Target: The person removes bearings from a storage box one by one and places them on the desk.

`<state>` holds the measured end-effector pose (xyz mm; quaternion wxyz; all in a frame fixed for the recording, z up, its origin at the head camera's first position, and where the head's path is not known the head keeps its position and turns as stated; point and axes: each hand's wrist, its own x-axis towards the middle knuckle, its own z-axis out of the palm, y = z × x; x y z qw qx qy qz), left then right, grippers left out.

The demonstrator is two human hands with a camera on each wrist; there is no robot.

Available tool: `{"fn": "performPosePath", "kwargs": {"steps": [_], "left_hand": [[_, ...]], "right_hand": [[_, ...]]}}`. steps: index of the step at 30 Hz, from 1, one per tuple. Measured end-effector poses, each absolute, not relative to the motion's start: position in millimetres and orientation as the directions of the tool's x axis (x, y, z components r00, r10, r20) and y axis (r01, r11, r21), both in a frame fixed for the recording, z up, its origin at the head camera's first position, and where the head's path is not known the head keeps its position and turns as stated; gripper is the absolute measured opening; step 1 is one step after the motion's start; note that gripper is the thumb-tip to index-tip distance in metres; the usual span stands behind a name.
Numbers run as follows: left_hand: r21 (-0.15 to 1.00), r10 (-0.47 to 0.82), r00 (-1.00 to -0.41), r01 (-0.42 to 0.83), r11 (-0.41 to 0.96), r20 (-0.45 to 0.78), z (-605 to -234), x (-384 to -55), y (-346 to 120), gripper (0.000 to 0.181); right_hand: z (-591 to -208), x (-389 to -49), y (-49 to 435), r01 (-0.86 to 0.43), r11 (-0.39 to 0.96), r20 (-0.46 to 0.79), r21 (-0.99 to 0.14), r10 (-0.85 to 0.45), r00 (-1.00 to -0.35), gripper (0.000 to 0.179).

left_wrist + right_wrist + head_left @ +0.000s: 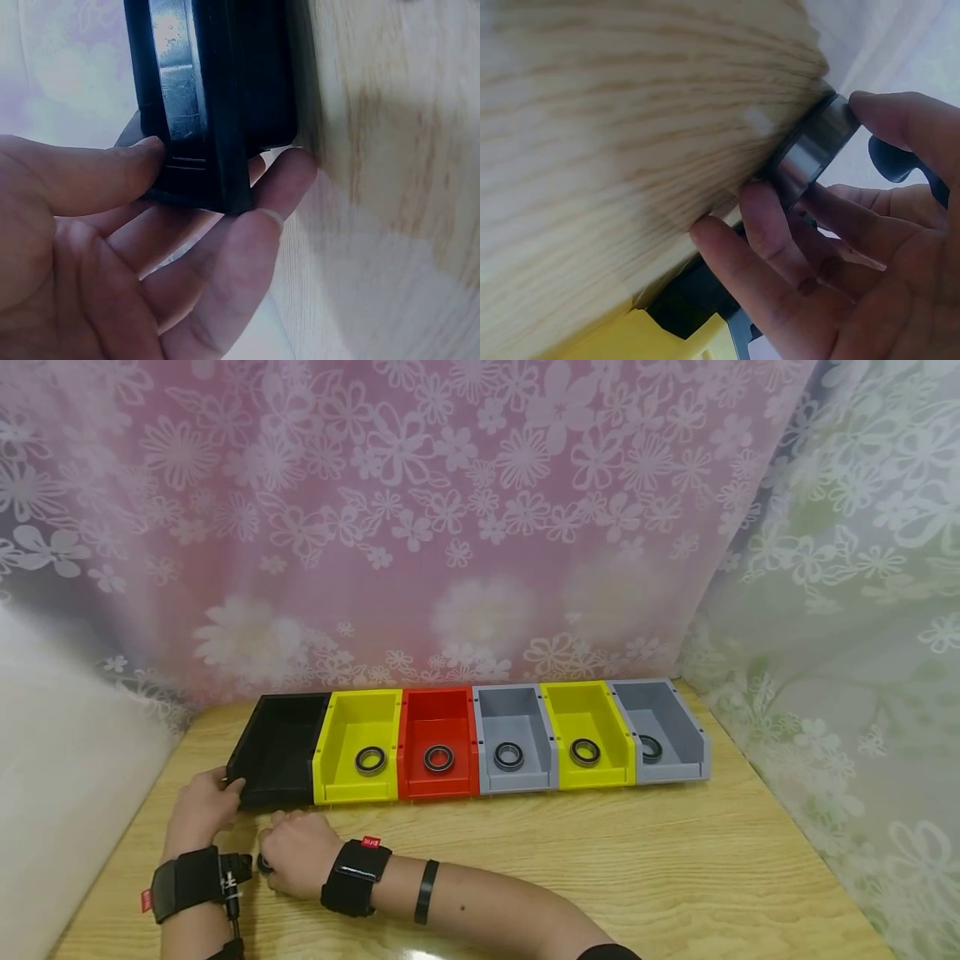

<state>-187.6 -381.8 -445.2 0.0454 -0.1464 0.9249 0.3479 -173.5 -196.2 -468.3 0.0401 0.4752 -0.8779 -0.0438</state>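
Observation:
At the left end of a row of bins, my left hand (198, 810) holds the front left corner of a black bin (281, 735). In the left wrist view the thumb lies on the bin's rim and the fingers curl beneath its corner. My right hand (302, 853) is just in front of that bin, low over the table. It pinches a ball bearing (814, 146) on edge between thumb and fingers, close to the wood. In the head view the hand hides most of this bearing.
Right of the black bin stand a yellow bin (356, 793), a red bin (438, 787), a grey bin (519, 782), another yellow bin (597, 778) and another grey bin (672, 772). Each of these has one bearing inside. Flowered curtains (465, 527) hang behind the wooden table (600, 860).

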Motion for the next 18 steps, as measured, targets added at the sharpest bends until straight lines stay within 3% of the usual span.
{"fn": "performPosePath", "kwargs": {"steps": [9, 18], "left_hand": [[0.615, -0.243, -0.951, -0.309, 0.725, -0.192, -446.0, -189.1, -383.9, 0.063], [0.604, -0.264, -0.953, -0.298, 0.739, -0.148, -445.7, -187.2, -381.1, 0.054]], "right_hand": [[-464.4, -173.6, -194.9, -0.837, 0.532, 0.035, 0.132, -0.846, -0.532, 0.025], [-464.6, -172.9, -197.2, -0.837, 0.534, 0.001, 0.121, -0.843, -0.537, 0.032]]}}
